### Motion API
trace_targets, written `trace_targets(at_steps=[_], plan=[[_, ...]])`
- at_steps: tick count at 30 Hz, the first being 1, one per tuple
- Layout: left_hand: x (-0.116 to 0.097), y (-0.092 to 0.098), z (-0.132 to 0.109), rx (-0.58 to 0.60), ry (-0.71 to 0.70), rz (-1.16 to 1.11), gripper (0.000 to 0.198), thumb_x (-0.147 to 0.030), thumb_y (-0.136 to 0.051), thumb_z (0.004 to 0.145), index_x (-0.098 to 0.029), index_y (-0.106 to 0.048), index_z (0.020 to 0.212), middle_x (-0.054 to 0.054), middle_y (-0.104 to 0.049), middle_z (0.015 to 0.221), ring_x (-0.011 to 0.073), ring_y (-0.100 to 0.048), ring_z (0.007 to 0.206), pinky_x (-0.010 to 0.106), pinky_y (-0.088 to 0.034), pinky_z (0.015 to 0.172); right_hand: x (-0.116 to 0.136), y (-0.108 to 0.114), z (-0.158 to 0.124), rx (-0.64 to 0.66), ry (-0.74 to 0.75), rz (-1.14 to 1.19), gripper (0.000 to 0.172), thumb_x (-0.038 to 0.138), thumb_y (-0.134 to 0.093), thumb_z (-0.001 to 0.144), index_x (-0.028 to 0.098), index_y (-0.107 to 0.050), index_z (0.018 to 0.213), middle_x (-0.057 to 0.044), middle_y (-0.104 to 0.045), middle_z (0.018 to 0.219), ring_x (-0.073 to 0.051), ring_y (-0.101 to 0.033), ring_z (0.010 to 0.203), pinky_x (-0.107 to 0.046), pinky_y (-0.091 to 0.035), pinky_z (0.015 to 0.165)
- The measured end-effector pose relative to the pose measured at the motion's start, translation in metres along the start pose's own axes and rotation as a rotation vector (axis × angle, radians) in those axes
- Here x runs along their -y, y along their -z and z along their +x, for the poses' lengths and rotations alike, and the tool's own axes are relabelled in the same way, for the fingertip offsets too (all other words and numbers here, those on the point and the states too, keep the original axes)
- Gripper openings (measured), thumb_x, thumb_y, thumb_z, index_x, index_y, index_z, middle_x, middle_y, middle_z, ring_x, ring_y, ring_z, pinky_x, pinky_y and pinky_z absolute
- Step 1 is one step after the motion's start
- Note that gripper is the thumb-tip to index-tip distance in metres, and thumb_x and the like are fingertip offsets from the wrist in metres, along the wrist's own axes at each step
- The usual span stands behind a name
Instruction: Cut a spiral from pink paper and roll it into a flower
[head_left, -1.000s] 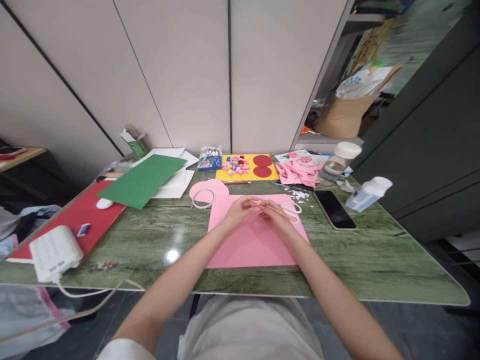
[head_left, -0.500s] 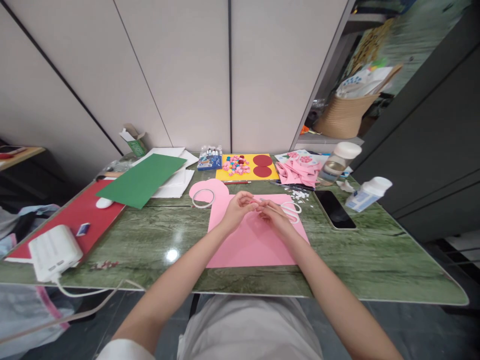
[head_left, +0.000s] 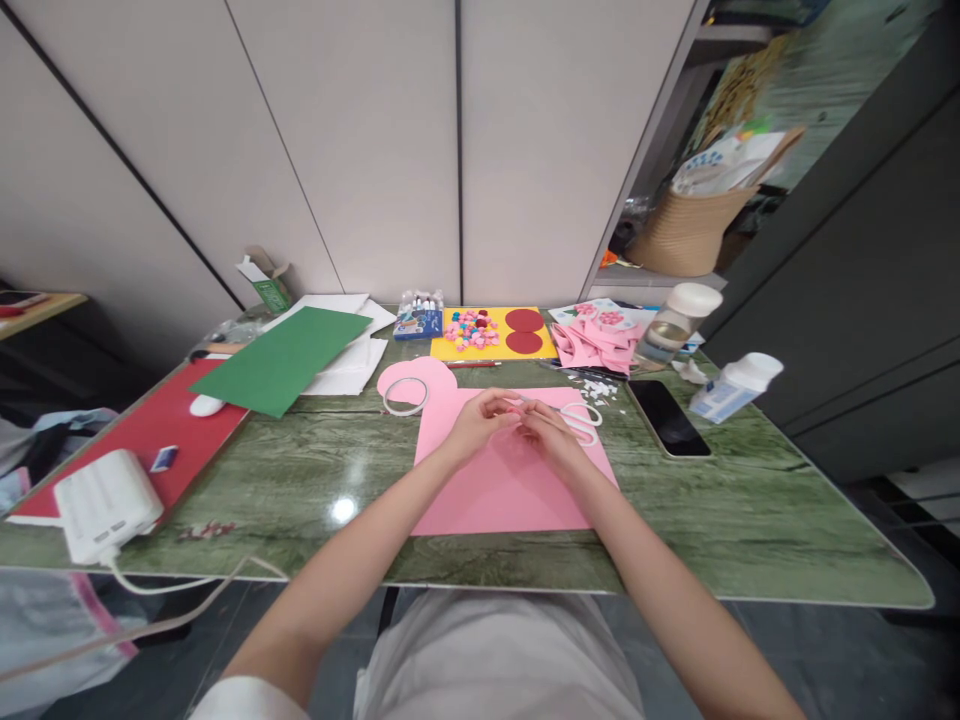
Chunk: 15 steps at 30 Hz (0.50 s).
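Note:
My left hand (head_left: 480,420) and my right hand (head_left: 544,428) meet over a pink sheet of paper (head_left: 502,500), fingertips pinched close together. Something small and pink seems to sit between the fingers, but it is too small and too covered to name. White-handled scissors (head_left: 583,424) lie on the sheet just right of my right hand, their blades partly hidden by it. Left of my left hand, a roll of tape (head_left: 406,397) rests on a rounded pink paper shape (head_left: 442,372).
Behind the hands are a yellow sheet (head_left: 489,353) with small colourful pieces and two dark red circles, and pink scraps (head_left: 596,345). A phone (head_left: 669,418), a white bottle (head_left: 736,388) and a clear jar (head_left: 679,325) stand right. Green paper (head_left: 289,360) and a power bank (head_left: 109,505) lie left.
The fingertips of both hands have shifted very slightly against each other. Everything on the table stays in place.

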<state>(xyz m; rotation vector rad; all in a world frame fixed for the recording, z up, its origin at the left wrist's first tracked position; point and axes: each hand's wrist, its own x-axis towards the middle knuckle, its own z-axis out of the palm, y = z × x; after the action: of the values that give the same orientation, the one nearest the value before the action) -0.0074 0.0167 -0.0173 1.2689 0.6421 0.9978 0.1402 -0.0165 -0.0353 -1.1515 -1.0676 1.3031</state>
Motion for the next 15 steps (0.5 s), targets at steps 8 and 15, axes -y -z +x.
trace_targets(at_steps=[8,15], plan=[[-0.0073,0.0018,-0.0018,0.008,-0.046,0.019,0.035,-0.024,-0.072,0.064,-0.017,-0.056,0.095,0.001,-0.066,0.074,0.0121,-0.060,0.072,0.026,-0.041,0.072,-0.0015,-0.0003,0.0001,-0.011,-0.007,-0.010,0.028,0.048,-0.066,0.063,0.023,-0.056,0.073,0.003,-0.058,0.066,-0.013,-0.054,0.060,-0.026,-0.035,0.055],[-0.0028,-0.0016,-0.0023,-0.030,-0.036,0.000,0.024,-0.023,-0.072,0.064,-0.015,-0.059,0.082,0.002,-0.066,0.078,0.0122,-0.060,0.075,0.027,-0.044,0.074,-0.0018,0.0017,0.0015,0.009,-0.012,-0.019,0.028,0.046,-0.065,0.063,0.023,-0.056,0.076,0.002,-0.060,0.072,-0.014,-0.056,0.064,-0.025,-0.037,0.057]])
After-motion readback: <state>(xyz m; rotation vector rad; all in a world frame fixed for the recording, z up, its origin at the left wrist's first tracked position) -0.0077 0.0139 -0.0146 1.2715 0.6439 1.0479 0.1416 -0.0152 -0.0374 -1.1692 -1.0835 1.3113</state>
